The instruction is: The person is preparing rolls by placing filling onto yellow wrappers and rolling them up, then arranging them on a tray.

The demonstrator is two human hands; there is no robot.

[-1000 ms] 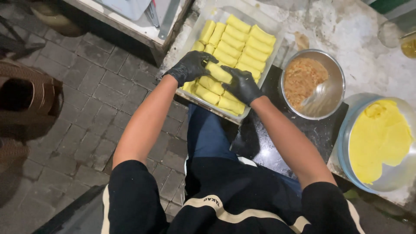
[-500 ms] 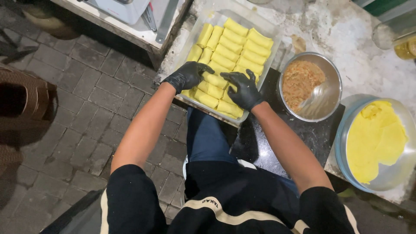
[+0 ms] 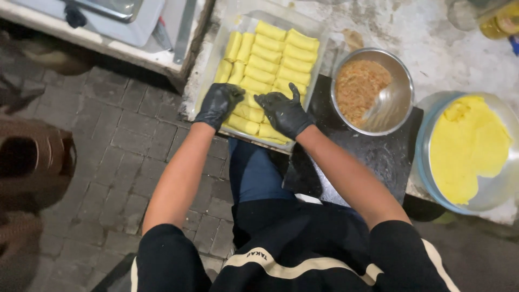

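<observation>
Resting on the near rows of yellow rolled crepes (image 3: 270, 59), both hands wore black, slightly glossy gloves. The left hand (image 3: 218, 104) lay palm-down with its fingers curled loosely over the near left rolls, touching them; whether it actually gripped one could not be told. The right hand (image 3: 284, 111) was spread flat, fingers apart and pointing away from the person, pressing on the rolls just beside the left hand.

Those rolls sat packed in a clear rectangular plastic tray (image 3: 320, 65), which stood on a rough whitish concrete slab (image 3: 421, 32) straight ahead of the person's knees. The tray's long axis ran away from the person and leaned slightly to the right. Most rolls lay crosswise to that axis in neat stacked rows, each one a smooth, soft, matte cylinder; a few along the left wall lay lengthwise instead.

Just to the right of the tray stood a round, shiny steel bowl (image 3: 400, 103) holding coarse, shredded orange-brown filling (image 3: 359, 86), set on a dark flat board (image 3: 378, 162). Farther right, a wide round metal pan (image 3: 500, 186) held a stack of thin, floppy yellow crepe sheets (image 3: 465, 146). Grey paving bricks (image 3: 124, 157) covered the floor to the left.
</observation>
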